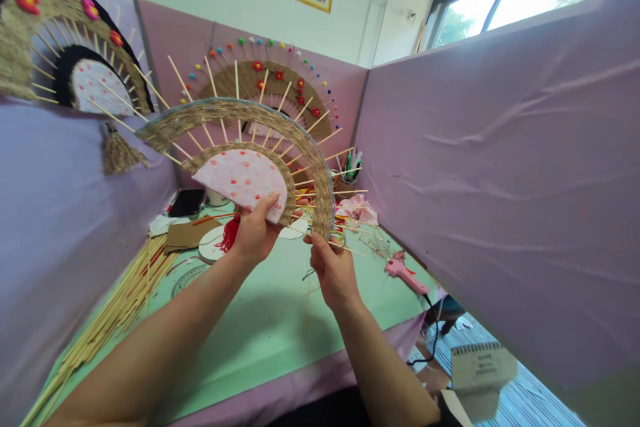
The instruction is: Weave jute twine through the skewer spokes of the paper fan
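Observation:
A half-round fan (320, 167) of wooden sticks and woven twine bands is held up over the table, its sticks spreading past the outer band. Its inner half-disc is covered in white cloth with small red flowers. My left hand (257, 230) grips the fan's lower middle, thumb on the cloth and fingers behind it, out of sight. My right hand (333, 267) pinches the right end of the outer twine band. A red tassel (230, 233) shows just left of my left hand.
Long thin sticks (115, 300) lie along the table's left side, near brown cardboard (190, 235) and a dark phone (187, 203). A pink glue gun (406, 273) rests at the right edge. Decorated fans (220, 83) hang on the partitions.

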